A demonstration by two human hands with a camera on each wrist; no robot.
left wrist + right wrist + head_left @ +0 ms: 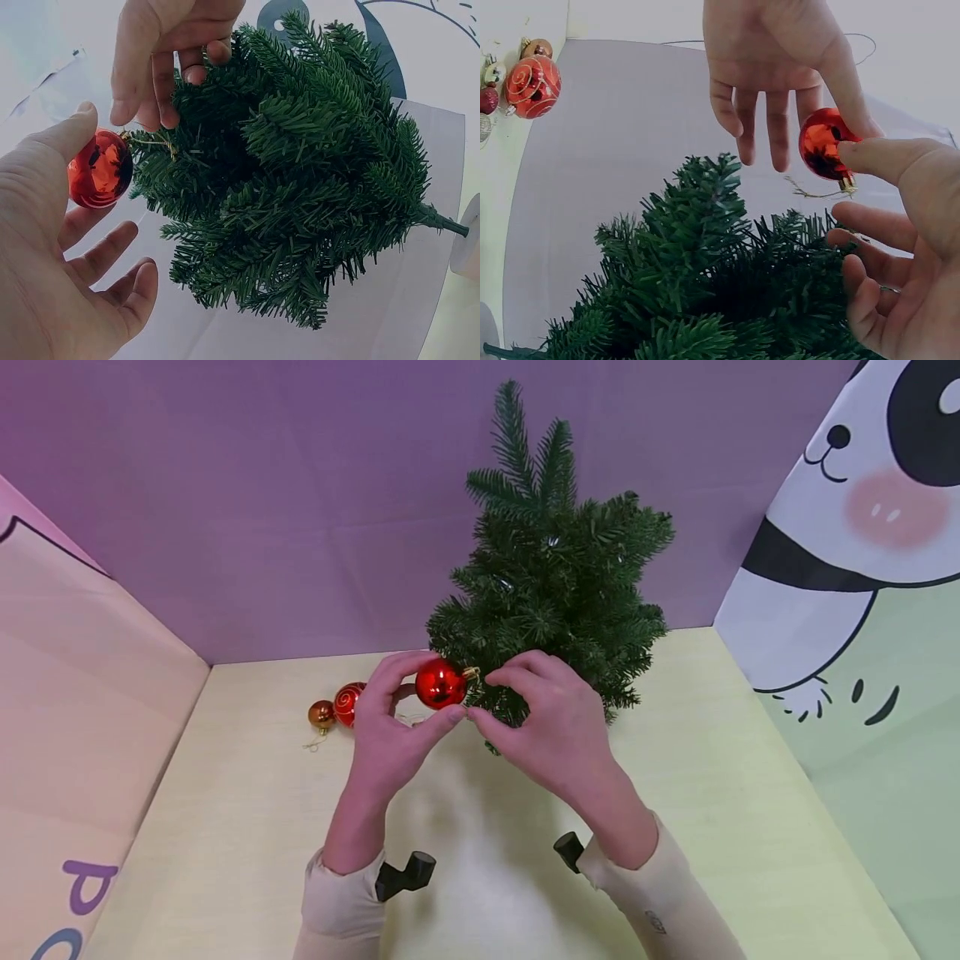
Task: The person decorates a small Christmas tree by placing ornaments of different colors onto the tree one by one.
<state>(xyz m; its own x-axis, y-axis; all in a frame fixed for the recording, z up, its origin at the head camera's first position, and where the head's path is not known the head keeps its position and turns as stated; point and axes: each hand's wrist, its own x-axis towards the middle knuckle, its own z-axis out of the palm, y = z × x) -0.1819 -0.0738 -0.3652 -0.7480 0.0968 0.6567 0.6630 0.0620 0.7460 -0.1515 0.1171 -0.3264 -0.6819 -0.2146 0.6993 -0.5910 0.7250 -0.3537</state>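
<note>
A shiny red Christmas ball (441, 683) with a gold cap is held up by my left hand (390, 727), pinched between thumb and fingers. My right hand (558, 727) is beside the cap, thumb tip close to the left thumb and its other fingers loosely bent. In the right wrist view, the right thumb (885, 159) overlaps the ball; whether it presses on it I cannot tell. From the cap a thin gold string (814, 193) hangs loose. Just behind both hands stands a green artificial Christmas tree (562, 577).
Left of the hands on the table (225, 827) lie a red ball with swirls (348, 703) and a small copper ball (322, 715). Several smaller balls (489, 100) show in the right wrist view. A purple wall (300, 510) closes the back, and a panda-printed panel (862, 552) the right.
</note>
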